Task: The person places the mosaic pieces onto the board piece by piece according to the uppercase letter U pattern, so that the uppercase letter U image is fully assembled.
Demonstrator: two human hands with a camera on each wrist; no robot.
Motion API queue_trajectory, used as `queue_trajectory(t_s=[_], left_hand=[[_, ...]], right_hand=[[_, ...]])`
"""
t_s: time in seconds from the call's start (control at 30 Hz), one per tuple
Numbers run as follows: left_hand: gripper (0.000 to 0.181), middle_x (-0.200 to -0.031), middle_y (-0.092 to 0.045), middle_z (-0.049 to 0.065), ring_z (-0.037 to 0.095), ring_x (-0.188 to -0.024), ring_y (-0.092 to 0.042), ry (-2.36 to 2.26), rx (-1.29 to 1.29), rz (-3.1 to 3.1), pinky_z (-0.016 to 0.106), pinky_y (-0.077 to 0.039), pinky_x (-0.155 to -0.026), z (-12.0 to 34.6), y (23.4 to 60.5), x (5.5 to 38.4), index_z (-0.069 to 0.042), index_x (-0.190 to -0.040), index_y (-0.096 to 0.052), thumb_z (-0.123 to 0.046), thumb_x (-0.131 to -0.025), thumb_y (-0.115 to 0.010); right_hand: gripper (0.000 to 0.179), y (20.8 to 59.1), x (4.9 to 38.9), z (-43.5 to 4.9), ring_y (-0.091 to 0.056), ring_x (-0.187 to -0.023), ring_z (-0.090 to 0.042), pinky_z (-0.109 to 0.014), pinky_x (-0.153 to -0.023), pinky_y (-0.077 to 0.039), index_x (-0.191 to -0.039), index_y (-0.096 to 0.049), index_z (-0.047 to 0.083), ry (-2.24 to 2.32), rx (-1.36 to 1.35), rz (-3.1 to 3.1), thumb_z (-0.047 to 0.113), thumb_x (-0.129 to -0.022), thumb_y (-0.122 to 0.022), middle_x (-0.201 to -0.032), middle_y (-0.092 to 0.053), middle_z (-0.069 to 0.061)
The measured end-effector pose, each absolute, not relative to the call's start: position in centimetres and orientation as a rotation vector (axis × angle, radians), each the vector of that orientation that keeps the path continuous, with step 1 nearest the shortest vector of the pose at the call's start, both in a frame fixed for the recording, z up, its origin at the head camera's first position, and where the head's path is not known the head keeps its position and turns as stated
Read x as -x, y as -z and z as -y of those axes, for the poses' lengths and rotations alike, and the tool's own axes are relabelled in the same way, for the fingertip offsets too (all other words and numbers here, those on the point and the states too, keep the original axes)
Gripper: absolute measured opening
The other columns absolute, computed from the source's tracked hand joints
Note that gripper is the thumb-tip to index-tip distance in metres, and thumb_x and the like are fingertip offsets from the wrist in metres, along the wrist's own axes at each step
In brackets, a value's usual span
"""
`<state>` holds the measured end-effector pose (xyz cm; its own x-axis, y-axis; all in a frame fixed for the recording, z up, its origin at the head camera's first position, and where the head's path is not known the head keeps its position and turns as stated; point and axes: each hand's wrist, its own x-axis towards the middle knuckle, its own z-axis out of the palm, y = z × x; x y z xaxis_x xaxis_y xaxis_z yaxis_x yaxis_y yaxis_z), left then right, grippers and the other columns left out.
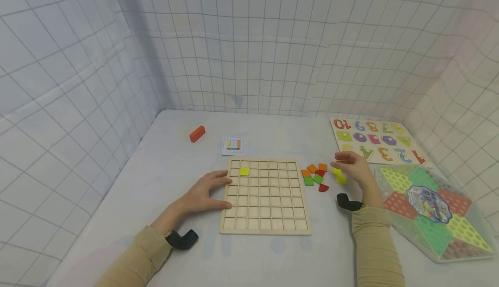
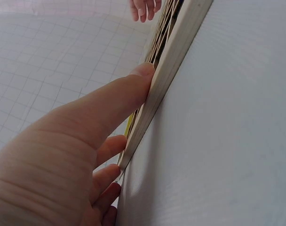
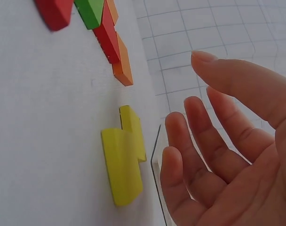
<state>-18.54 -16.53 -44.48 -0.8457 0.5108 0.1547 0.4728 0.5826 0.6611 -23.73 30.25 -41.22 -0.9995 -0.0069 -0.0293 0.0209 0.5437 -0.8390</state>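
A wooden grid board point(image 1: 265, 200) lies in front of me, with one yellow square tile point(image 1: 244, 172) in a cell of its second row. My left hand point(image 1: 206, 191) touches the board's left edge, fingers spread; in the left wrist view the thumb point(image 2: 119, 101) rests against the wooden rim. My right hand point(image 1: 352, 166) hovers over two yellow tiles point(image 3: 122, 160) to the right of the board, holding nothing, its fingers loosely bent. Between them and the board lie several orange, green and red pieces point(image 1: 317, 178), the red ones partly rounded.
Behind the board lies a small pattern card point(image 1: 235, 146), with a red-orange block point(image 1: 197, 133) to its left. A number puzzle board point(image 1: 374, 142) sits at the back right. Nearer, a clear box with a star-patterned board point(image 1: 432, 209) stands right of my right forearm.
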Motion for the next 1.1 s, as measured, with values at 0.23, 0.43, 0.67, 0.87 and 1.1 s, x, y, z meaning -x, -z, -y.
queue_trajectory(t_s=[0.23,0.43,0.67,0.87,1.1], left_hand=[[0.065,-0.146,-0.036,0.009,0.033,-0.135,-0.029,-1.122,-0.854,-2.746,0.054,-0.024,-0.106,16.51,44.34,18.48,-0.015,-0.125,-0.059,-0.048,-0.072,-0.077],[0.066,-0.146,-0.036,0.009,0.033,-0.135,-0.029,-1.114,-0.858,-2.749,0.054,-0.024,-0.106,16.52,44.41,18.51,-0.015,-0.126,-0.059,-0.049,-0.072,-0.076],[0.066,-0.146,-0.036,0.008,0.032,-0.135,-0.029,-1.108,-0.867,-2.753,0.053,-0.025,-0.106,16.55,44.48,18.6,-0.015,-0.126,-0.059,-0.05,-0.072,-0.076],[0.066,-0.147,-0.036,0.008,0.032,-0.135,-0.028,-1.105,-0.855,-2.751,0.054,-0.024,-0.106,16.59,44.59,18.59,-0.016,-0.126,-0.059,-0.05,-0.072,-0.076],[0.065,-0.146,-0.036,0.008,0.032,-0.135,-0.029,-1.114,-0.857,-2.752,0.054,-0.025,-0.106,16.62,44.68,18.62,-0.016,-0.126,-0.059,-0.05,-0.072,-0.076]], right_hand=[[0.056,41.57,23.79,-30.42,-0.049,-0.117,-0.037,-0.048,-0.098,-0.037,-0.127,-0.05,-0.003,1.451,-0.017,-2.682,0.032,-0.086,-0.069,-0.128,-0.053,-0.024],[0.053,41.7,23.8,-30.46,-0.049,-0.117,-0.037,-0.05,-0.1,-0.037,-0.127,-0.05,-0.003,1.423,-0.033,-2.675,0.028,-0.087,-0.068,-0.127,-0.052,-0.024],[0.054,41.78,23.75,-30.55,-0.05,-0.116,-0.037,-0.05,-0.098,-0.037,-0.127,-0.051,-0.002,1.402,-0.047,-2.684,0.029,-0.086,-0.069,-0.126,-0.054,-0.024],[0.053,41.92,23.79,-30.53,-0.05,-0.113,-0.035,-0.046,-0.096,-0.038,-0.126,-0.051,-0.003,1.376,-0.045,-2.697,0.026,-0.085,-0.07,-0.124,-0.054,-0.025],[0.048,42.23,23.95,-30.45,-0.05,-0.113,-0.036,-0.046,-0.098,-0.038,-0.124,-0.051,-0.006,1.387,-0.06,-2.71,0.013,-0.084,-0.07,-0.123,-0.054,-0.026]])
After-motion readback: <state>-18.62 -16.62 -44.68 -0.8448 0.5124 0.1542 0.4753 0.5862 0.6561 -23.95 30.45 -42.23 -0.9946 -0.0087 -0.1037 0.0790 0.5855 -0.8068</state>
